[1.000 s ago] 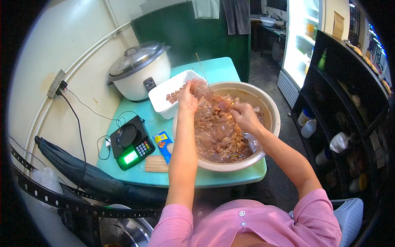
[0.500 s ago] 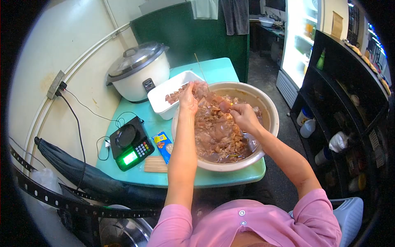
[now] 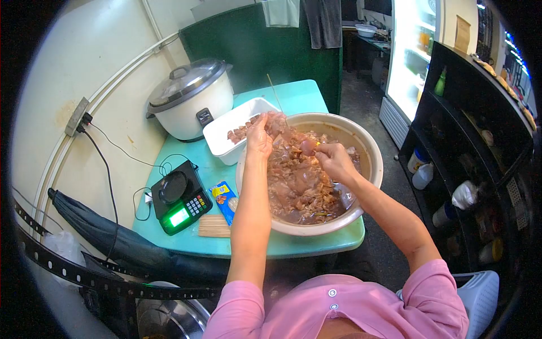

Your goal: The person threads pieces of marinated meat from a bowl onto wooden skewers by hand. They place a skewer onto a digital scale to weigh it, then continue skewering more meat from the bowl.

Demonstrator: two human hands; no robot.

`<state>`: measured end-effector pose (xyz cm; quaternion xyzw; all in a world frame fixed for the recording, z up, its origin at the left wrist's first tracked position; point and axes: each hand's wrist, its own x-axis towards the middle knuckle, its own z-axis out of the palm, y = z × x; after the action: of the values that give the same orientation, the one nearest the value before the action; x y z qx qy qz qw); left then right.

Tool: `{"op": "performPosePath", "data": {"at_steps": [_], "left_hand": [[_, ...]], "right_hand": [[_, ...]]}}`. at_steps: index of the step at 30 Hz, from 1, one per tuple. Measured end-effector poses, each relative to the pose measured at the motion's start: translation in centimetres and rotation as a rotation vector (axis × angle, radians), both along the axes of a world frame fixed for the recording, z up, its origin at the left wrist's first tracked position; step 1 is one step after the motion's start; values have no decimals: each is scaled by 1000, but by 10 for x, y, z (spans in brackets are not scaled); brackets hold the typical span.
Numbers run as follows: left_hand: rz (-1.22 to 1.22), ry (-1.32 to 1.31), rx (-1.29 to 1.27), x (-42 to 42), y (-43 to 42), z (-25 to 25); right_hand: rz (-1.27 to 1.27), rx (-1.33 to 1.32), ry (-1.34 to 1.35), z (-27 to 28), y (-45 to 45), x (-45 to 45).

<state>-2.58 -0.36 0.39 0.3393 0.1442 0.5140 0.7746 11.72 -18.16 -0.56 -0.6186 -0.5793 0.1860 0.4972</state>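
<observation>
A wide basin (image 3: 372, 152) holds raw sliced meat (image 3: 293, 181) in brownish liquid. Over its far left rim, my left hand (image 3: 259, 138) is closed around pieces of meat on a thin wooden skewer (image 3: 272, 87), whose bare end points up and away. My right hand (image 3: 336, 161), above the basin, pinches a pinkish piece of meat (image 3: 307, 147) between thumb and fingers. Close behind my left hand, a white tray (image 3: 217, 141) contains more meat (image 3: 240, 132).
On the turquoise table (image 3: 293, 247) are a rice cooker (image 3: 195, 99), a digital scale (image 3: 179, 198) with a lit display, a blue packet (image 3: 223, 198) and a bundle of wooden skewers (image 3: 214, 226). Black shelving (image 3: 451, 135) stands right, near a lit fridge (image 3: 412, 62).
My right hand and the meat piece in it have shifted very slightly. Little else differs; my left hand keeps its hold on the skewer.
</observation>
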Motion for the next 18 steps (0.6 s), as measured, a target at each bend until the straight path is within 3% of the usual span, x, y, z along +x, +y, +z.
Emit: {"op": "performPosePath", "data": {"at_steps": [13, 15, 18], "left_hand": [[50, -58, 30, -3, -3, 6], [-83, -133, -43, -10, -11, 16], [11, -121, 10, -9, -16, 18]], "right_hand": [[30, -118, 39, 8, -1, -4], [-49, 101, -222, -6, 8, 0], [-85, 79, -214, -2, 7, 0]]}}
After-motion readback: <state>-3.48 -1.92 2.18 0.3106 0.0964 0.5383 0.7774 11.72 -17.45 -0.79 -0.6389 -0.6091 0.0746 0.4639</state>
